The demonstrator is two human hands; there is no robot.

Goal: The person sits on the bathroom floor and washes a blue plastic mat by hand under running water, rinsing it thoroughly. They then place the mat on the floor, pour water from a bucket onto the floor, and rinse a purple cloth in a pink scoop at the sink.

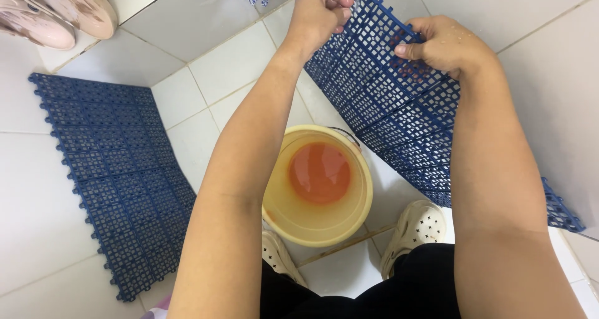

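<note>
As it was lifted clear of the tiled floor (237, 60), a blue lattice mat (387, 101) was gripped at its upper edge by both hands, the left hand (319, 12) fisted around the rim, the right hand (440, 43) pinched shut on the grid. The mat was held tilted above a yellow bucket (359, 207), seemingly for draining, its long axis slanting from upper left down to lower right.

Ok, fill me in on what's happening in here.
A person stands on a white tiled floor, holding up a blue grid mat with both hands: left hand gripping its top edge, right hand further along. Below sits a yellow bucket of water. A second blue mat lies flat on the floor.
</note>
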